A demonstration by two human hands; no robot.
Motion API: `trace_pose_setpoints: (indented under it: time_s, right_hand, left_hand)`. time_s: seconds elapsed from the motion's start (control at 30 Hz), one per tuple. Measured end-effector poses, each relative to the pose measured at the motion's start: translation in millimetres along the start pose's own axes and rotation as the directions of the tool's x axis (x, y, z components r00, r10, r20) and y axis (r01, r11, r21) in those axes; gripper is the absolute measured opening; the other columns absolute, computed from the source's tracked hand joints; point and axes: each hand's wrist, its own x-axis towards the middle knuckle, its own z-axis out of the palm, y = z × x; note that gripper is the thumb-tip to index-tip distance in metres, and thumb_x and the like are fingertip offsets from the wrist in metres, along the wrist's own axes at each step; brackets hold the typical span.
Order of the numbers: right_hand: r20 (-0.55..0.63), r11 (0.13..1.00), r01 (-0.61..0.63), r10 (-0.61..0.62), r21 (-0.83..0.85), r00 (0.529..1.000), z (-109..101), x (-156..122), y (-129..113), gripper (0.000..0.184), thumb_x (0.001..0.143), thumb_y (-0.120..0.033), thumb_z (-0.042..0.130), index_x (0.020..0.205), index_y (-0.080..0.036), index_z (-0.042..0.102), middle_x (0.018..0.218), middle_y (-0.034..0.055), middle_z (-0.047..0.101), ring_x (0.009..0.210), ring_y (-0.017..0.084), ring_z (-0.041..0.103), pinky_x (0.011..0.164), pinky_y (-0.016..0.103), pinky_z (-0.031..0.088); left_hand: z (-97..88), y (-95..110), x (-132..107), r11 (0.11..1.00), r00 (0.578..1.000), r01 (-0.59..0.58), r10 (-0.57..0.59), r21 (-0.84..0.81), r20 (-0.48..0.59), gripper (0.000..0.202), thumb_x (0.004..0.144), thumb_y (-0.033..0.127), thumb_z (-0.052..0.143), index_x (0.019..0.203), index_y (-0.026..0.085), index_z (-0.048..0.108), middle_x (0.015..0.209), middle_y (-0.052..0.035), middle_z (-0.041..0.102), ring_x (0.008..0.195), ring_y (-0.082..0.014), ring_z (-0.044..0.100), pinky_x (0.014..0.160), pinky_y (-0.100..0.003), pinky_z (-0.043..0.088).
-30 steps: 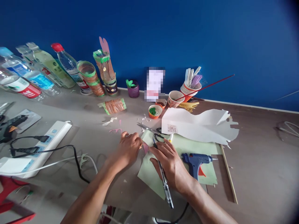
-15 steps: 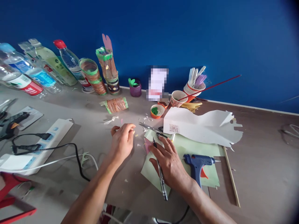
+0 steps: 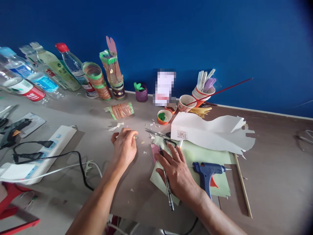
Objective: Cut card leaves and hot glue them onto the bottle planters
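1. The left hand [image 3: 124,148] is half curled, knuckles up, low over the desk [image 3: 276,176]; its fingertips are partly hidden, so I cannot tell whether they pinch anything.
2. The right hand [image 3: 177,166] lies palm down with its fingers stretched forward, gripping a pen [image 3: 168,191] at the thumb side, tip pointing away from the person.
3. A piece of pink paper [image 3: 154,151] lies by the right forefinger, between the 2 hands and nearer the right; I cannot tell whether the finger touches it.
4. Pale green paper [image 3: 158,181] spreads under the right hand and on to its right.
5. Just beyond the right fingertips, scissors [image 3: 156,133] lie with blades pointing left, among small scraps [image 3: 151,124].
6. To the right, a blue glue gun [image 3: 206,173] with a red trigger rests on the green paper, and a thin wooden strip [image 3: 243,186] lies along its edge.
7. Farther out is a white sheet [image 3: 207,130] with a torn right end; near its left corner sits a small cup of green paint [image 3: 164,117].
8. Behind, a red stick [image 3: 227,87] leans out of a paper cup [image 3: 187,102].
9. Past the left hand, 1 brown-and-green tube [image 3: 121,110] lies on its side.
10. At far left are a white power strip [image 3: 52,147] and several plastic bottles [image 3: 41,85].
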Motion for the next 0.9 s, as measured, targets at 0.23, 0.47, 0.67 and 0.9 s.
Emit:
trace_pose_setpoints:
  time_s: [0.23,0.47,0.67,0.9]
  right_hand:
    - [0.015,0.999,-0.029,0.029,-0.017,0.999,3,-2,-2,0.037,0.088,-0.012,0.054,0.125,-0.015,0.056,0.128,0.0149,0.061,0.136,0.041,0.034,0.106,0.067,0.033]
    - [0.017,0.998,-0.029,0.03,-0.048,0.999,4,-5,-1,0.038,0.088,-0.011,0.052,0.125,-0.017,0.056,0.129,0.0144,0.061,0.135,0.042,0.035,0.105,0.07,0.03]
    - [-0.009,0.994,-0.069,0.069,-0.088,0.998,8,-6,-2,0.037,0.09,-0.012,0.051,0.126,-0.017,0.056,0.127,0.0142,0.063,0.133,0.044,0.035,0.103,0.07,0.029]
    - [0.024,0.992,-0.079,0.082,-0.099,0.996,8,-7,-4,0.037,0.09,-0.014,0.052,0.127,-0.018,0.057,0.128,0.0125,0.062,0.133,0.041,0.036,0.106,0.067,0.027]
  left_hand:
    - [-1.0,-4,2,0.998,0.995,0.057,-0.059,-0.03,-0.079,0.03,0.085,0.007,0.046,0.106,0.025,0.057,0.105,-0.0058,0.068,0.09,-0.0215,0.065,0.098,-0.044,0.03]
    - [-5.7,1,2,0.998,0.998,0.006,-0.011,-0.069,-0.069,0.029,0.082,0.001,0.042,0.074,0.023,0.058,0.09,-0.0001,0.068,0.099,-0.0187,0.064,0.1,-0.04,0.029]
    - [-7.7,5,3,0.997,0.997,0.039,-0.043,-0.072,-0.068,0.025,0.082,0.004,0.045,0.08,0.024,0.061,0.092,-0.001,0.069,0.101,-0.0195,0.063,0.099,-0.04,0.03]
    - [-9.3,1,6,0.992,0.989,0.041,-0.058,-0.117,-0.139,0.01,0.088,0.024,0.054,0.085,0.021,0.063,0.087,-0.002,0.068,0.08,-0.0182,0.063,0.094,-0.039,0.033]
